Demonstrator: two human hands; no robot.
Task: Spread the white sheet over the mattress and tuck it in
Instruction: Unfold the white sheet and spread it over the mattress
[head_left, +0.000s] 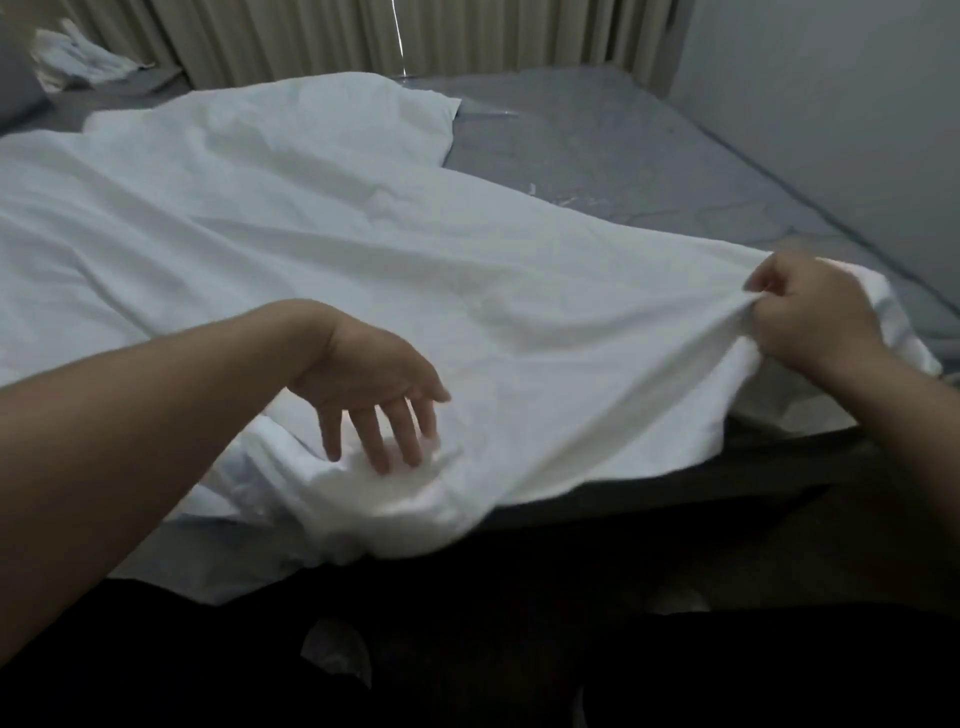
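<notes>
We see the white sheet (322, 249) lying rumpled over the left and near part of the grey mattress (623, 156), whose far right stays bare. Our right hand (810, 317) pinches the sheet's raised near-right edge; our left hand (374, 384) hovers over bunched cloth, fingers spread. Beige curtains (467, 36) hang behind.

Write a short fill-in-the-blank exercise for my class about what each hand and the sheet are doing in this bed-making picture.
1. The right hand grips the white sheet in a ____ grip.
2. The left hand holds nothing; its fingers are ____.
3. The far right part of the grey mattress is still ____.
4. Behind the bed hang beige ____.

Missing words: closed; spread open; uncovered; curtains
</notes>
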